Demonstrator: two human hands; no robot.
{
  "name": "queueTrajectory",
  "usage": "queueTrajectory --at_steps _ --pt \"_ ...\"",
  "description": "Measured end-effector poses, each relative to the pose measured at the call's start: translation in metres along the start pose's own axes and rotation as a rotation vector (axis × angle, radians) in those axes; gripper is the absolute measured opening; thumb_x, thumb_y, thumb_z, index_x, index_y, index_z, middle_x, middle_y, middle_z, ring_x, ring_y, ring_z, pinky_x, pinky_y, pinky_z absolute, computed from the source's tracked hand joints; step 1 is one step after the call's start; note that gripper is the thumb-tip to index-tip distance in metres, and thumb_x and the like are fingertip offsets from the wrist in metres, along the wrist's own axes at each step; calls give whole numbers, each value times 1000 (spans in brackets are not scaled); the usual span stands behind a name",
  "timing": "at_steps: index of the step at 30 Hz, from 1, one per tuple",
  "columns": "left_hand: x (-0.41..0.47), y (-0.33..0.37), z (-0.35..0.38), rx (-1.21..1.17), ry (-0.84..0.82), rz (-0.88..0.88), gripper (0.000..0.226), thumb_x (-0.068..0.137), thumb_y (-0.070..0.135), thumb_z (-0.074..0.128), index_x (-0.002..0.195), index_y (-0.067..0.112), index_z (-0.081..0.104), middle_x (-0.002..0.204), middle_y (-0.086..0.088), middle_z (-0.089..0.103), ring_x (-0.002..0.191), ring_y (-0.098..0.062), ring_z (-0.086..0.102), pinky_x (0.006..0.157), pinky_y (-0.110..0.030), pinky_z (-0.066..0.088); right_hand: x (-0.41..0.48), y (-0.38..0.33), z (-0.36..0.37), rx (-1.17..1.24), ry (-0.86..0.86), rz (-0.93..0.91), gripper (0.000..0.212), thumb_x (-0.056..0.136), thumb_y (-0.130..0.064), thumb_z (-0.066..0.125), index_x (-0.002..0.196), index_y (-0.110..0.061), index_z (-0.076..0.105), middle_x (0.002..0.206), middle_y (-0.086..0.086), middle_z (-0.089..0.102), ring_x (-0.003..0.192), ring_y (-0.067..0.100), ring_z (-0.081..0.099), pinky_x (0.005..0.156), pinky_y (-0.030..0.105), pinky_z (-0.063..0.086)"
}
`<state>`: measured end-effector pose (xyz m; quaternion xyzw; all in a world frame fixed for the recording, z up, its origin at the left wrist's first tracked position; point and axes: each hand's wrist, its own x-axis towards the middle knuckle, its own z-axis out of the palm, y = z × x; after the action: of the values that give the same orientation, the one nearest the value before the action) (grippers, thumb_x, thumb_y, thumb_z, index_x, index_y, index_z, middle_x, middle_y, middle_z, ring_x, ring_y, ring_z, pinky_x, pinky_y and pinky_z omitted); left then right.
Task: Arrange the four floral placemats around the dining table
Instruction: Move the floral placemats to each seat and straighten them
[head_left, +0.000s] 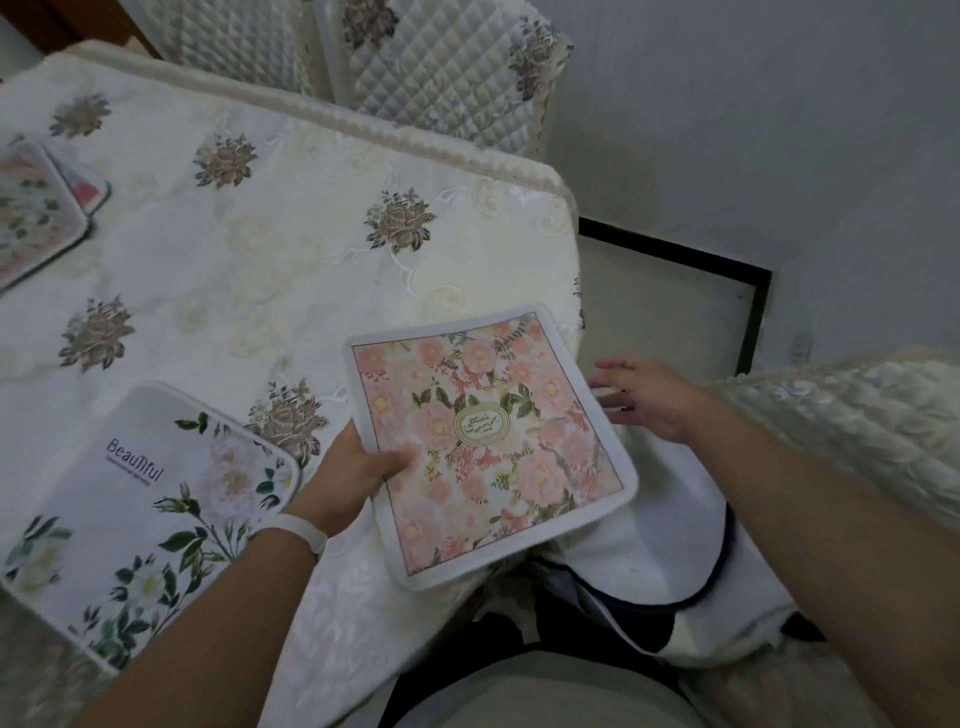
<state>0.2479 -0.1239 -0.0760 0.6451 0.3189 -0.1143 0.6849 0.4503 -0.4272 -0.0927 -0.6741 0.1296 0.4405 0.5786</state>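
Note:
My left hand (353, 475) grips the left edge of a pink floral placemat (488, 441), thumb on top, holding it over the near right corner of the dining table (249, 249). My right hand (641, 397) hovers just off the mat's right edge with fingers spread, and whether it touches the mat I cannot tell. A white placemat with green leaves and the word "Beautiful" (140, 514) lies flat at the near left of the table. At the far left edge, two more placemats (31, 213) lie stacked, partly cut off by the frame.
An embroidered cream tablecloth covers the table. Two quilted chair backs (436, 67) stand beyond the far edge. Another cream-covered chair (852, 431) is at my right. A white cloth with dark trim (670, 551) lies on my lap. Pale floor and a dark-framed threshold (675, 254) are at right.

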Motion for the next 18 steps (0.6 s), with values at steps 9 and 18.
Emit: queueTrajectory --at_steps 9,18 --pt "-7 -27 -15 21 245 -64 35 83 4 72 115 11 60 109 -9 72 94 -29 71 82 -54 57 10 29 44 -280 134 -64 26 87 -6 66 107 -18 56 96 8 65 86 25 66 79 42 56" --pt "-41 -51 3 -17 285 -131 42 88 1 65 119 22 46 105 -8 70 92 -27 69 74 -41 57 -2 50 57 -274 163 -154 24 85 -3 68 105 -14 61 102 2 71 90 20 70 81 39 58"
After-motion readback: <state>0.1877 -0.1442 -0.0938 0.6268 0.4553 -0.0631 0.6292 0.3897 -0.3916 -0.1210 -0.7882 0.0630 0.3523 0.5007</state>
